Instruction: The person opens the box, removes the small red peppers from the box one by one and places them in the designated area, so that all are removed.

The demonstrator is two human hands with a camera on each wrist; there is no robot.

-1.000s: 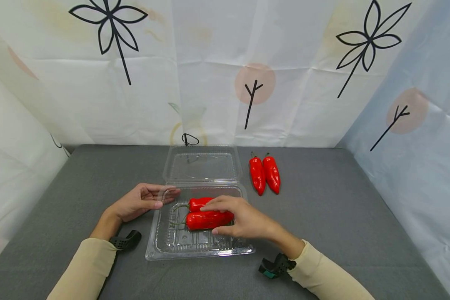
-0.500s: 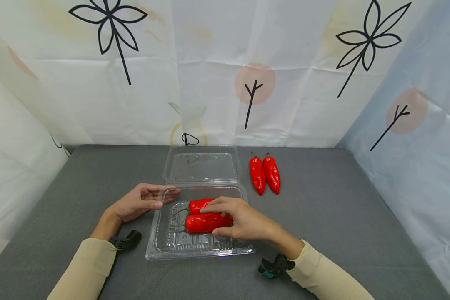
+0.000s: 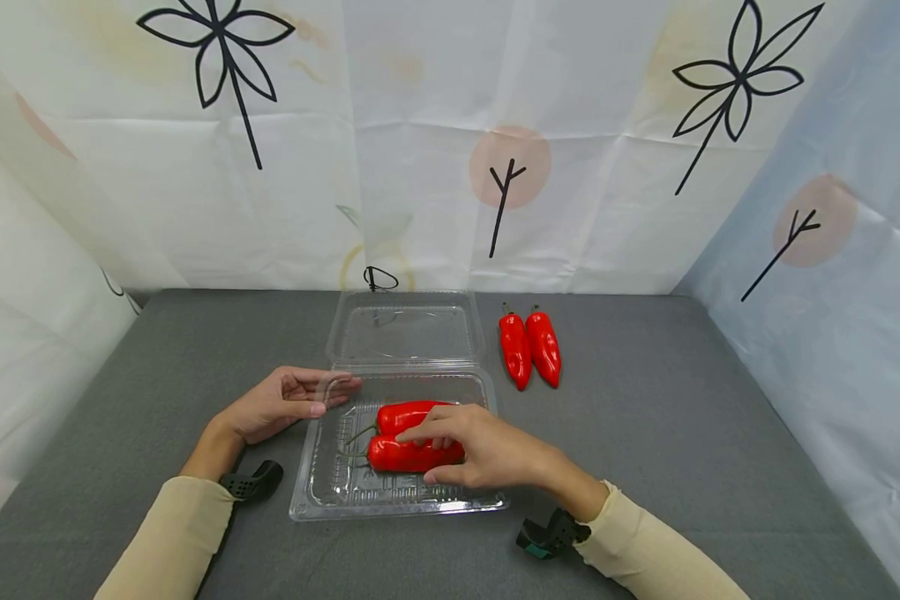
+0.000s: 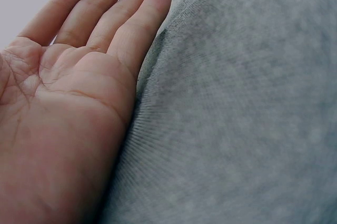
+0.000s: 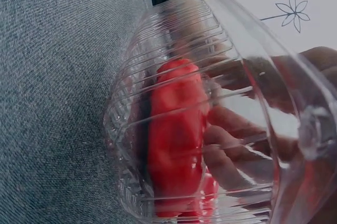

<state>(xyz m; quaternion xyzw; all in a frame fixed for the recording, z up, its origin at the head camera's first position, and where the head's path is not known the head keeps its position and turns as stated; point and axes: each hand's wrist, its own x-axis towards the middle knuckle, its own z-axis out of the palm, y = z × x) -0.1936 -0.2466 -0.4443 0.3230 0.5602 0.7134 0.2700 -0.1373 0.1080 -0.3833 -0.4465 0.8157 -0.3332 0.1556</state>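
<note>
A clear plastic clamshell container (image 3: pixel 315 492) lies unfolded on the table, its lid (image 3: pixel 405 329) laid back. Two long red peppers rest side by side in the base, stems to the left: the far pepper (image 3: pixel 405 414) and the near pepper (image 3: pixel 397 455). With bent fingers and thumb, my right hand (image 3: pixel 487 450) holds the near pepper's right part. In the right wrist view that pepper (image 5: pixel 176 129) shows through the ridged plastic wall. At the container's left rim, the extended fingers of my left hand (image 3: pixel 277 404) touch the plastic; its palm (image 4: pixel 68 103) faces the left wrist camera.
Beyond the container's right side, two more red peppers (image 3: pixel 515 346) lie close together, stems away from me. A grey cloth (image 3: pixel 645 417) covers the table. Patterned white fabric (image 3: pixel 420 167) hangs along the back edge.
My right hand has shifted slightly toward me. Both peppers in the base have slid a little the same way. The left hand and the two loose peppers stay put.
</note>
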